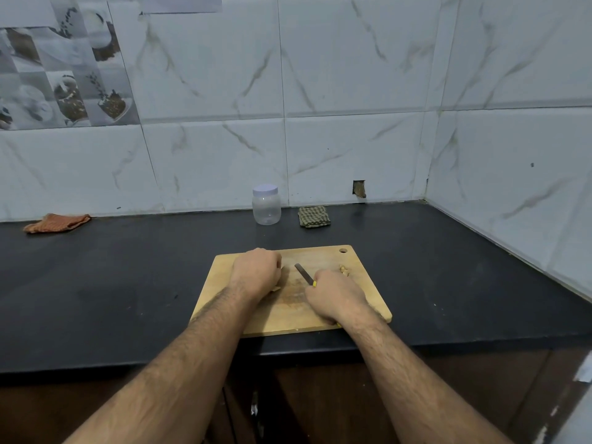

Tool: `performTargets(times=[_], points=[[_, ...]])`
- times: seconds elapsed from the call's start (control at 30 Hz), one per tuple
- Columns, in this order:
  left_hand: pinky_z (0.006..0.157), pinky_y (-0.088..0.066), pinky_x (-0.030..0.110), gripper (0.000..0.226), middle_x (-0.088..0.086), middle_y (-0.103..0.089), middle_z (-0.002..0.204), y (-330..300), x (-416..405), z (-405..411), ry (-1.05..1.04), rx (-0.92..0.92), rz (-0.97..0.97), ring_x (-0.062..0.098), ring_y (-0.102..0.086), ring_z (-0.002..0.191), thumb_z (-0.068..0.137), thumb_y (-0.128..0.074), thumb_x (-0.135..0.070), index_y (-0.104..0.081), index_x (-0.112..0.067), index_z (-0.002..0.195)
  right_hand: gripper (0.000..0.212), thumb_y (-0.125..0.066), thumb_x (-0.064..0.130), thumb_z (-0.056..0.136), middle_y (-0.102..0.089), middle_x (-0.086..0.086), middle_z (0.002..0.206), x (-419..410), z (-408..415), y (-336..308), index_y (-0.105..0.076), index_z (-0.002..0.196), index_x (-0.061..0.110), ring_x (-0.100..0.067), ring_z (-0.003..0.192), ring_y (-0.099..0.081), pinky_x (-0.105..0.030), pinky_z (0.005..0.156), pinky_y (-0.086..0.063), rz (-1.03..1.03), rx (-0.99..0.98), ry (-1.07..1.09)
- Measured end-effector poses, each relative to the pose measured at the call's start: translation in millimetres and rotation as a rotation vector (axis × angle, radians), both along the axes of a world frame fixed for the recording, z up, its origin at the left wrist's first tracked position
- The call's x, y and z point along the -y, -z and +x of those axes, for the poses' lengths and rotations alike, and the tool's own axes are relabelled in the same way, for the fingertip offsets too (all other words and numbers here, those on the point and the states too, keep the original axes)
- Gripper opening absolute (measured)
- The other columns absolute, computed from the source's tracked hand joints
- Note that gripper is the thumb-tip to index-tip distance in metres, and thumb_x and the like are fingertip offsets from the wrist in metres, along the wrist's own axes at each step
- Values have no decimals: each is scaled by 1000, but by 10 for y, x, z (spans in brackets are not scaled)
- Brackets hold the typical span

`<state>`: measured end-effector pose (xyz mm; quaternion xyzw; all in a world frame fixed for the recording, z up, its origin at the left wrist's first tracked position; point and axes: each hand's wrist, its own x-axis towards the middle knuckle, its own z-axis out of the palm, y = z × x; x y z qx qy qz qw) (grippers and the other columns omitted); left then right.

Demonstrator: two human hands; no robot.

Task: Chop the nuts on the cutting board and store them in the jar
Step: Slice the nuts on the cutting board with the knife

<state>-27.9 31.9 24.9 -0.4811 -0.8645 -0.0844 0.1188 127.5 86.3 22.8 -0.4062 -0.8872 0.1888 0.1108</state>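
The cutting board (290, 318) is lying on the counter (112, 283) near its front edge. Both hands are resting on the board — left hand (256, 272) left of the knife (303, 274), right hand (334, 294) gripping it. Nuts (344, 270) are sitting at the board's far right. Behind, by the wall, the jar (266, 205) is standing, one cloth (314, 216) just right of it — another cloth (57, 223) far left.

In front of me a black countertop (128, 283) runs across the middle of the frame and meets a corner at the right. The wall (352, 75) behind it is covered in large white marble-look tiles with grey veins, and at the upper left sits a panel of patterned tiles (61, 68) showing cups. A small broken hole (359, 188) shows low in the wall, right of centre. Dark brown cabinet doors (336, 405) fill the bottom of the frame. The light is dim and bluish.
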Motion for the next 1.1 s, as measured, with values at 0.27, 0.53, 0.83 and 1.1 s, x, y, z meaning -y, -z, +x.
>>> performTargets(times=[0.27,0.53,0.83,1.1], points=[[77,-59,36,21,-2,-68,89,-60,-72,-13,-39,54,-42,19,-64,81,94,-51,-28,-71,-22,91,32,-45,31,96,-62,-5,111,16,-1,-12,-62,118,16,-23,90,-54,-31,66,-40,-2,6,9],[69,-50,29,23,-3,-66,76,-155,-107,91,-46,464,147,17,-62,76,91,-62,-34,-71,-14,84,29,-43,32,96,-66,-4,95,19,15,-20,-61,113,17,-23,76,-64,-28,55,-39,-56,19,10],[49,-38,24,12,4,-68,73,-159,-38,189,-184,859,5,13,-46,46,82,-76,-21,-77,-9,78,31,-45,8,86,-69,-10,94,70,132,-163,-59,113,12,-32,83,-67,-36,64,-52,-171,72,-27],[70,-54,26,10,-7,-72,78,-41,71,113,-75,597,177,12,-66,76,83,-69,-15,-70,-24,78,59,-44,9,90,-64,-4,118,182,178,-141,-49,141,37,-24,86,-61,-27,53,-45,-62,58,-105]])
